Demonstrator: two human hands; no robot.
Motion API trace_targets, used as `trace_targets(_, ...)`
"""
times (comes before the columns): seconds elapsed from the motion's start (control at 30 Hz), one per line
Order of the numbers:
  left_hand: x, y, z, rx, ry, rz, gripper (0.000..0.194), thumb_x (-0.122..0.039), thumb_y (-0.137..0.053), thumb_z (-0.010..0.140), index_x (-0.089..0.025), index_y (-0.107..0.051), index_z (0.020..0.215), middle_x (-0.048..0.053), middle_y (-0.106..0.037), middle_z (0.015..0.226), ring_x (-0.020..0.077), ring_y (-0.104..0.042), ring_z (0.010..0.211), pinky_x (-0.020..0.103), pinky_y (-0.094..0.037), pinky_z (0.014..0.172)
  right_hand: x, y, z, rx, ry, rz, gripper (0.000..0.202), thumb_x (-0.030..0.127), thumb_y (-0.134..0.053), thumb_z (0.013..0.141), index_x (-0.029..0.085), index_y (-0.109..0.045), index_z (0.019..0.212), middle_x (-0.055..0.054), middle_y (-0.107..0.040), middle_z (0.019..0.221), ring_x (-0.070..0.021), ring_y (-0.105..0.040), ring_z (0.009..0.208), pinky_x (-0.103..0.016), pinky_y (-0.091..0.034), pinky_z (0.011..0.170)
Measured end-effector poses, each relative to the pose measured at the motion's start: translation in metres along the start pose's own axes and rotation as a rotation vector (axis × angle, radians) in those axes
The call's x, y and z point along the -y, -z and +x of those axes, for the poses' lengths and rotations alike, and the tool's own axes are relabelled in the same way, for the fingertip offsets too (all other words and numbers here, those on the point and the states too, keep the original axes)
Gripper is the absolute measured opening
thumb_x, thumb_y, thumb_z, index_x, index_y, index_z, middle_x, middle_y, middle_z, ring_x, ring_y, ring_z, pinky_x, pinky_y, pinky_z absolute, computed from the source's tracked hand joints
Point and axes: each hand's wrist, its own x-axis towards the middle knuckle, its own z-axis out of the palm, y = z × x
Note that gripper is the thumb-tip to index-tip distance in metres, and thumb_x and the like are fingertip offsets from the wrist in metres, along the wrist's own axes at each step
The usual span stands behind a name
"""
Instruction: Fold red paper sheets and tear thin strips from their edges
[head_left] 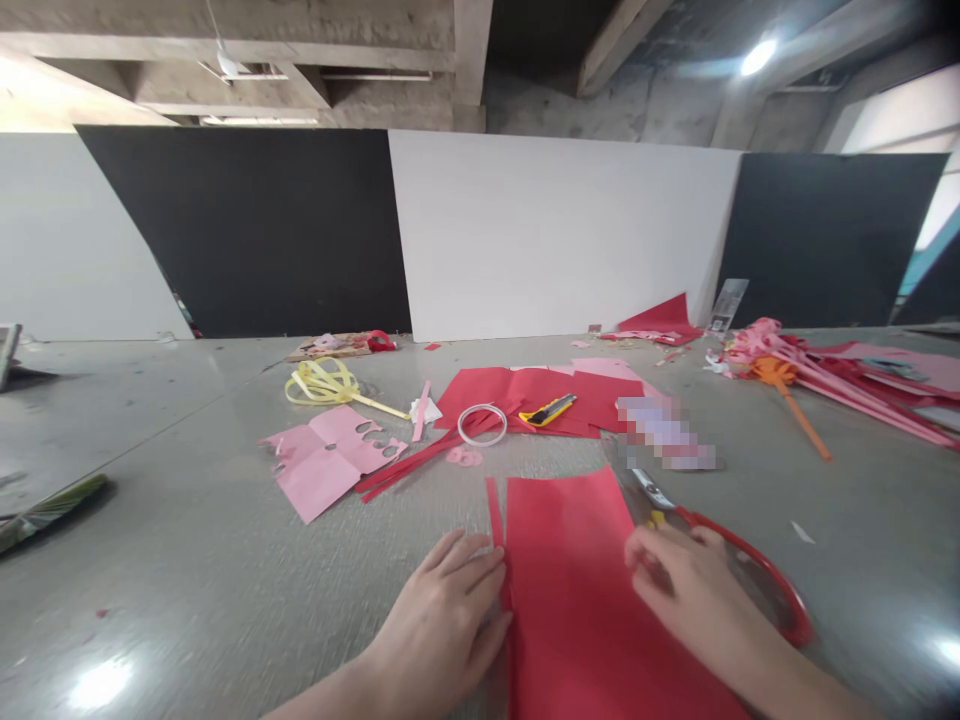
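Note:
A large red paper sheet (pixel 570 580) lies in front of me, with a narrow red strip (pixel 494 512) along its left edge. My left hand (pixel 450 610) rests on the strip and the sheet's edge, fingers stretched out and flat. At the sheet's right edge, my right hand (pixel 694 580) has its fingers curled closed; what they hold, if anything, is hidden. A small yellow thing (pixel 657 518) shows just beyond those fingers. Red-handled scissors (pixel 780 590) lie under and beside the right hand, blades pointing away from me.
Farther off are a yellow utility knife (pixel 546 411), a white ring (pixel 481 443), red sheets (pixel 480 385) and red strips (pixel 409 463). Pink paper with cut holes (pixel 330 455) and a yellow ribbon bundle (pixel 326 382) lie left. Pink strips (pixel 840 380) and an orange-handled item (pixel 802 420) lie right.

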Motion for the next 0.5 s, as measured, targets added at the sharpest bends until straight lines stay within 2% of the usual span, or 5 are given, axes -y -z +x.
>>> trace_targets(0.23,0.0,0.0,-0.001,-0.004,0.001,-0.002,0.024,-0.016,-0.049,0.077,-0.018,-0.056,0.1,0.006,-0.062,0.1,0.0235,-0.053,0.098,0.044,-0.038,0.09,-0.001,0.004,0.001,-0.007,-0.028,0.004,0.015,0.011,-0.042,0.067,0.023,-0.051,0.067,0.005,-0.056,0.059,-0.0133,-0.054,0.055,-0.033,-0.033,0.068)
trace_targets(0.37,-0.001,0.001,-0.001,0.001,-0.001,-0.008,0.023,-0.016,-0.05,0.077,-0.017,-0.056,0.099,0.006,-0.062,0.099,0.0234,-0.053,0.097,0.044,-0.039,0.089,-0.003,0.011,0.004,0.084,-0.081,0.076,0.012,0.02,-0.043,0.075,0.025,-0.054,0.072,0.004,-0.059,0.06,-0.0132,-0.057,0.055,-0.025,-0.035,0.054)
trace_targets(0.5,-0.001,0.001,0.0,-0.029,0.005,-0.012,0.021,-0.017,-0.049,0.077,-0.018,-0.057,0.097,0.006,-0.063,0.096,0.0225,-0.055,0.096,0.043,-0.04,0.089,-0.004,0.013,0.003,0.085,-0.065,0.06,0.013,0.017,-0.044,0.072,0.025,-0.054,0.069,0.004,-0.059,0.058,-0.0128,-0.057,0.051,-0.023,-0.034,0.05)
